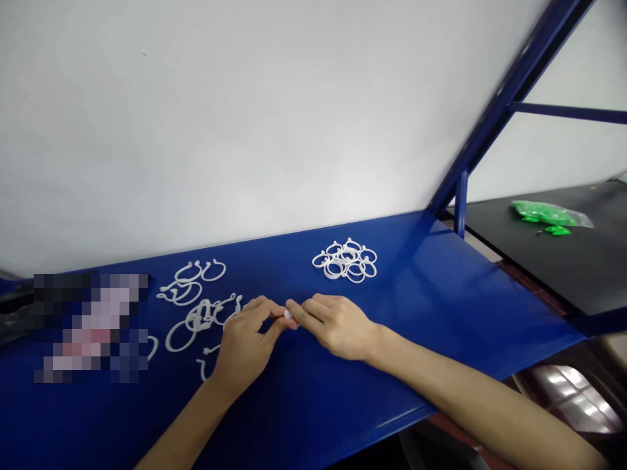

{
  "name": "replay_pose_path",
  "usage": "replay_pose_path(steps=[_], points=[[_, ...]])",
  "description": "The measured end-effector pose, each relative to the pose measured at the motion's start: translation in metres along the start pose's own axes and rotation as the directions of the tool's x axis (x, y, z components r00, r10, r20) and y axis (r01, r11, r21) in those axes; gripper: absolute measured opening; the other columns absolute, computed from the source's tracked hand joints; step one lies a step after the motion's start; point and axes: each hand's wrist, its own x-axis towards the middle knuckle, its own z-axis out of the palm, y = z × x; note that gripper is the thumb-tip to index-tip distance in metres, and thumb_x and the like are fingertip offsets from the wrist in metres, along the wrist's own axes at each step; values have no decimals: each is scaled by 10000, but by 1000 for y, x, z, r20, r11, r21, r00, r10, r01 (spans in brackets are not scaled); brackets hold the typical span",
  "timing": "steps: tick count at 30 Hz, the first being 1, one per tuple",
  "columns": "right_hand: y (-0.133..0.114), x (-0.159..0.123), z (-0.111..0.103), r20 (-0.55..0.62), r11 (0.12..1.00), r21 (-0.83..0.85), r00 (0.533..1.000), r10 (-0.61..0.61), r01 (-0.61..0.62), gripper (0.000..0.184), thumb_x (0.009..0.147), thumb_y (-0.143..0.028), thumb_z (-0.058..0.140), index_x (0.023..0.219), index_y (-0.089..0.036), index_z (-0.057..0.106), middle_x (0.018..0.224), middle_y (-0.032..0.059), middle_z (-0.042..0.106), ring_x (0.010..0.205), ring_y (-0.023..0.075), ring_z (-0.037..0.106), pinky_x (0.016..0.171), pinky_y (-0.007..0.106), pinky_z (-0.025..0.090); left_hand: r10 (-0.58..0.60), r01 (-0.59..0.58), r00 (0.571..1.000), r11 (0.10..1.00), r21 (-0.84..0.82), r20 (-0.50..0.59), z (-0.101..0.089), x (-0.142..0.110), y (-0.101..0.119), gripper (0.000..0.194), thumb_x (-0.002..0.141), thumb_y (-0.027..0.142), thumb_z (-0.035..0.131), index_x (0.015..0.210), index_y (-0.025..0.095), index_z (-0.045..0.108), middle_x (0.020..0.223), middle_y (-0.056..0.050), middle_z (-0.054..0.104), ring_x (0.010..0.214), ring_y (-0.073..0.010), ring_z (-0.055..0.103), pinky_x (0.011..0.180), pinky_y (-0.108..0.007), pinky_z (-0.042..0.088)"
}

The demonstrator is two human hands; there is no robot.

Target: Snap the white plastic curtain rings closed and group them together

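Observation:
My left hand (249, 343) and my right hand (337, 323) meet over the blue table, fingertips pinched together. Between them shows a small white plastic ring (287, 314), mostly covered by the fingers; it is as white as the rings lying around. To the left of my left hand, several open white rings (182, 336) with gaps and small knobbed ends are scattered, some overlapping. Beyond my right hand, a cluster of closed white rings (356, 269), each with a small knob, lies heaped together.
The blue table (416, 287) runs along a pale wall (294, 117). A blurred-out patch (93, 326) covers something at the left. A blue metal frame (460, 202) rises at the right end. Past it, a black table (548, 261) bears a clear bag of green pieces (543, 212).

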Motion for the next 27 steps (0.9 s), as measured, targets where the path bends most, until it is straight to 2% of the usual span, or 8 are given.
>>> replay_pose_path(steps=[3, 5, 6, 8, 10, 14, 17, 27], points=[[10, 2, 0, -51, 993, 74, 994, 93, -89, 345, 1025, -115, 379, 1326, -75, 541, 961, 120, 669, 803, 191, 619, 683, 312, 528, 21, -22, 999, 999, 40, 35, -4, 6, -4, 194, 921, 383, 586, 839, 252, 703, 818, 4, 719, 791, -167, 656, 758, -284, 512], [26, 1, -3, -124, 955, 141, 953, 278, -260, 379, 1015, -98, 375, 1353, -133, 542, 1076, 124, 650, 894, 191, 626, 745, 306, 537, 22, -30, 998, 992, 121, 66, -10, 11, -12, 249, 926, 430, 569, 1038, 250, 699, 960, -31, 741, 941, -214, 654, 852, -341, 517], [37, -2, -5, -161, 911, 173, 902, 401, -375, 399, 1004, -85, 378, 1353, -169, 553, 1118, 118, 633, 907, 183, 626, 769, 302, 536, 18, -32, 997, 982, 187, 77, -14, 12, -18, 299, 935, 435, 543, 1120, 246, 681, 1026, -49, 741, 1014, -240, 638, 909, -383, 504], [63, -12, -11, -240, 760, 137, 723, 648, -636, 356, 987, -127, 445, 1292, -184, 619, 1109, 115, 612, 860, 187, 626, 759, 312, 528, -12, -23, 996, 931, 365, 93, -22, 15, -32, 330, 946, 395, 489, 1161, 226, 673, 1139, -82, 720, 1121, -298, 590, 997, -479, 450], [89, -24, -18, -262, 577, 92, 539, 800, -811, 326, 972, -143, 464, 1228, -141, 666, 1084, 125, 616, 840, 189, 634, 782, 322, 523, -63, -20, 987, 864, 504, 146, -29, 15, -46, 352, 906, 289, 458, 1170, 209, 678, 1188, -101, 698, 1142, -333, 570, 988, -517, 439], [119, -45, -34, -110, 364, 23, 360, 926, -931, 277, 895, -149, 576, 1136, -120, 710, 980, 100, 716, 876, 202, 667, 846, 314, 500, -146, -10, 964, 818, 575, 224, -37, 14, -62, 395, 842, 231, 447, 1158, 225, 685, 1203, -94, 684, 1178, -340, 553, 962, -517, 446], [121, -49, -39, -25, 309, -29, 309, 951, -951, 196, 864, -182, 613, 1004, -158, 748, 957, 81, 757, 881, 205, 689, 804, 288, 490, -150, -10, 958, 836, 548, 246, -37, 13, -62, 366, 875, 246, 420, 1127, 225, 685, 1171, -93, 687, 1161, -325, 559, 947, -505, 441], [117, -44, -40, -57, 295, -98, 301, 952, -951, 206, 911, -245, 563, 973, -166, 742, 956, 91, 758, 901, 223, 695, 792, 291, 478, -94, 27, 987, 895, 444, 130, -36, 19, -54, 209, 894, 344, 481, 846, 245, 658, 987, -65, 709, 997, -294, 578, 902, -463, 439]])
